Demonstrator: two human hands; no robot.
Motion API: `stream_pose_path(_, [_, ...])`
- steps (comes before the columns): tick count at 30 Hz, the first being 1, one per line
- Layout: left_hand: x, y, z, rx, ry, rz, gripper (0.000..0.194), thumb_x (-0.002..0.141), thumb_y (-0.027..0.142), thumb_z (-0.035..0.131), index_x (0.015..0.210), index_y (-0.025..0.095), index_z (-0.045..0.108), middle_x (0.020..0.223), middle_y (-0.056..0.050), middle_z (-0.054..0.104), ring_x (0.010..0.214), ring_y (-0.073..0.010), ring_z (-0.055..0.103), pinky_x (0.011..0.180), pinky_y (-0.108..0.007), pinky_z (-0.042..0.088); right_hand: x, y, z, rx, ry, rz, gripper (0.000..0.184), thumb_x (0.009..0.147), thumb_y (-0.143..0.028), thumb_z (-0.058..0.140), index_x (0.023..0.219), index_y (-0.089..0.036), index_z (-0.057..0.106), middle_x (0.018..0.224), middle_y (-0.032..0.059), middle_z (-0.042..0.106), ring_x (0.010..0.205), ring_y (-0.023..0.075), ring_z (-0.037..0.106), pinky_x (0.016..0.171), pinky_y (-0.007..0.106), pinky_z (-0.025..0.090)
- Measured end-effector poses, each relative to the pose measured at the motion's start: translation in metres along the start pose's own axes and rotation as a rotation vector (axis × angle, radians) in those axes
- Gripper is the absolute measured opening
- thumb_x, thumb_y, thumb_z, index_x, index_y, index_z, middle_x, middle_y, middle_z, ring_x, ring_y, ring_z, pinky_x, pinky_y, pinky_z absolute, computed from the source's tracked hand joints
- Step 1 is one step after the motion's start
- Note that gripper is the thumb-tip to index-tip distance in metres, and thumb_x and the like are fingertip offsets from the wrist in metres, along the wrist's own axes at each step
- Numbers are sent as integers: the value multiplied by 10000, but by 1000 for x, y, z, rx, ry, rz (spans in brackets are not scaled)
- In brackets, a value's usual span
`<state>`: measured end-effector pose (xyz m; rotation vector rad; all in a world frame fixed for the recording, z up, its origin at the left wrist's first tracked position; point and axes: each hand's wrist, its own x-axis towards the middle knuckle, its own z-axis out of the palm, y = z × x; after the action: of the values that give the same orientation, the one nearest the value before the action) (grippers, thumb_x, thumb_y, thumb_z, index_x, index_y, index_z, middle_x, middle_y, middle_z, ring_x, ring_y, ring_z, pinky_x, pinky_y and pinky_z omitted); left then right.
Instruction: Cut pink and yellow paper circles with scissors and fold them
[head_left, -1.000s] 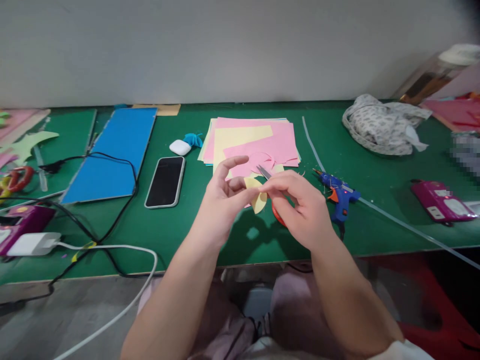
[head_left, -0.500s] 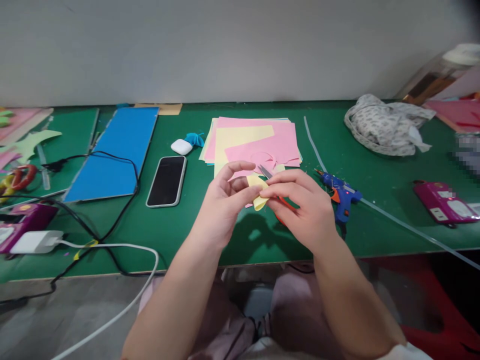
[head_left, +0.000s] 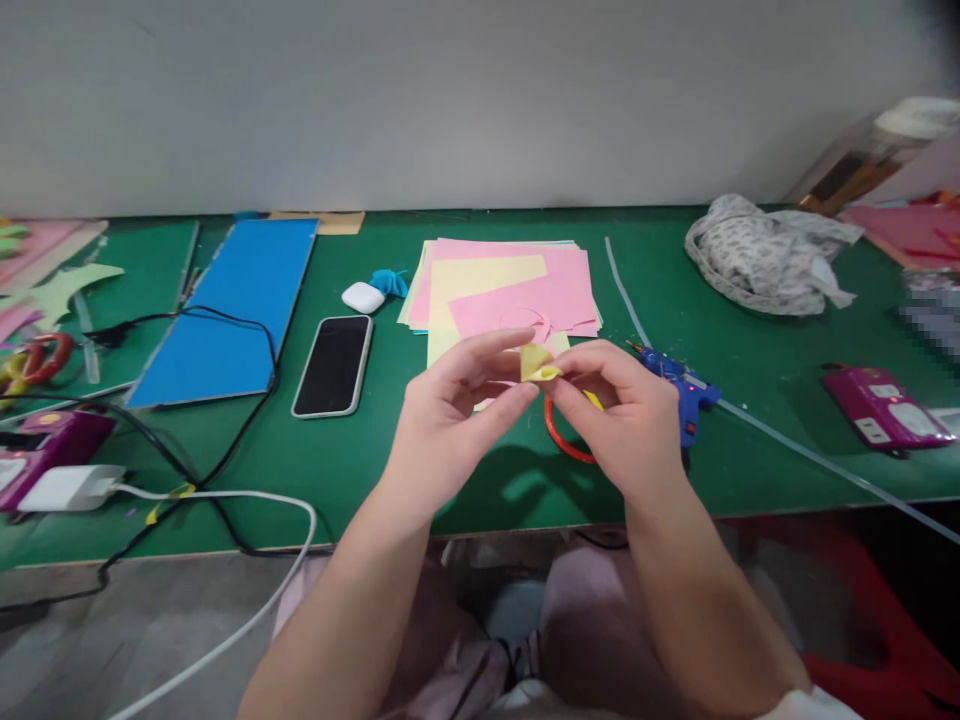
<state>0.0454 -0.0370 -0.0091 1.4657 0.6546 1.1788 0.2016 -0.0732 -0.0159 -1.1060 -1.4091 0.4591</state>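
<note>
Both my hands meet over the front of the green table (head_left: 375, 450). My left hand (head_left: 450, 410) pinches a small folded yellow paper piece (head_left: 535, 363) between thumb and fingers. My right hand (head_left: 622, 410) pinches the same piece from the right and also holds red-handled scissors (head_left: 561, 437), whose loop hangs below its fingers. Just beyond my hands lies a stack of pink and yellow paper sheets (head_left: 510, 285). A blue glue gun (head_left: 686, 395) lies right of my right hand.
A black phone (head_left: 334, 363), a white earbud case (head_left: 362, 296) and a blue board (head_left: 232, 305) lie to the left, with black and white cables (head_left: 225, 470) and a charger (head_left: 67, 487). A crumpled cloth (head_left: 765, 255) and a magenta box (head_left: 877, 405) sit at the right.
My hands have drawn closer and risen slightly. The yellow piece is now folded smaller and turned upward. The scissors' blades no longer show; only the red loop hangs below my right hand.
</note>
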Motion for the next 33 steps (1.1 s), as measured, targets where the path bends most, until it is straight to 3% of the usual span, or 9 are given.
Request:
stream_pose_path(5, [-3,-1,2,140,69,128,298,843,176,762,1126,268,740,1047,2,782,893,-118,740,815,-201,613,1,0,-2,45,-37,14,130,824,-97,710,840,-226,705,819,-13,716,713,124,673,626,242,585])
stream_pose_path(10, [-5,-1,4,220,143,136,226,849,204,758,1072,247,754,962,-4,788,835,-138,744,778,-231,630,2,-3,-12,55,-98,38,93,836,-166,739,882,-246,732,861,1,713,797,151,680,642,257,589])
stream_pose_path(14, [-6,0,5,242,122,170,261,850,171,752,1090,270,759,1012,-2,783,859,-131,733,804,-223,610,2,-5,-16,48,-26,-13,160,869,-113,692,904,-260,743,862,-12,719,798,133,672,672,244,580])
stream_pose_path(21, [-4,-1,4,262,-2,306,357,854,114,728,1163,291,743,988,-21,758,812,-123,676,735,-223,573,1,-6,-14,98,-42,-1,204,860,-93,701,938,-275,750,870,-17,717,810,138,685,664,249,582])
stream_pose_path(25, [-7,-1,5,230,21,213,460,852,130,737,1268,317,682,996,-2,774,846,-145,717,774,-255,599,1,-7,-13,87,-21,-25,241,850,-61,706,924,-285,755,863,-26,718,813,132,674,654,243,563])
stream_pose_path(27, [-9,-1,6,221,62,188,438,836,129,756,1227,318,700,995,13,782,868,-148,735,798,-251,605,1,-7,-13,59,-3,-61,240,846,-55,710,903,-284,754,843,-24,716,802,139,660,634,251,549])
stream_pose_path(30, [-10,0,6,292,99,260,301,816,121,774,1064,291,767,958,17,790,843,-141,736,785,-230,597,1,-6,-13,9,19,-102,202,846,-86,723,890,-281,750,821,-10,698,786,157,646,616,276,543])
stream_pose_path(33, [-8,0,5,375,76,341,245,835,122,752,1025,275,781,941,0,792,841,-153,730,767,-239,592,0,-4,-12,-49,43,-132,155,853,-127,732,891,-276,749,833,8,685,794,171,643,615,294,548])
